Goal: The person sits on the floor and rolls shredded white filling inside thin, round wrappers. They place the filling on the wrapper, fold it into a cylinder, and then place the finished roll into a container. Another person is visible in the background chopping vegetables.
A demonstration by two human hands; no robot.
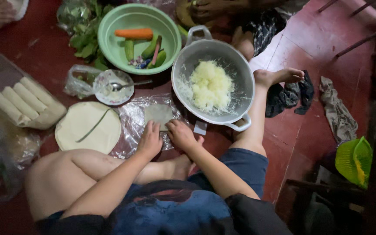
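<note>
Rolling pale square wrapper (158,114) on clear plastic sheet (131,124); left hand (150,141) and right hand (181,135) pressed flat, fingers together, grey colander (183,65) at one o'clock.

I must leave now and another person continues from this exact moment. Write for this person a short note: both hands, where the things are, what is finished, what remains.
Left hand and right hand both rest on the near edge of a small square wrapper lying on a plastic sheet; neither grips anything.
The stack of round wrappers lies left of the sheet, the metal colander of white filling to its right.
Done: four finished rolls lie far left.
Left: the square wrapper has no filling visible on it and is not yet rolled; many wrappers remain.
</note>
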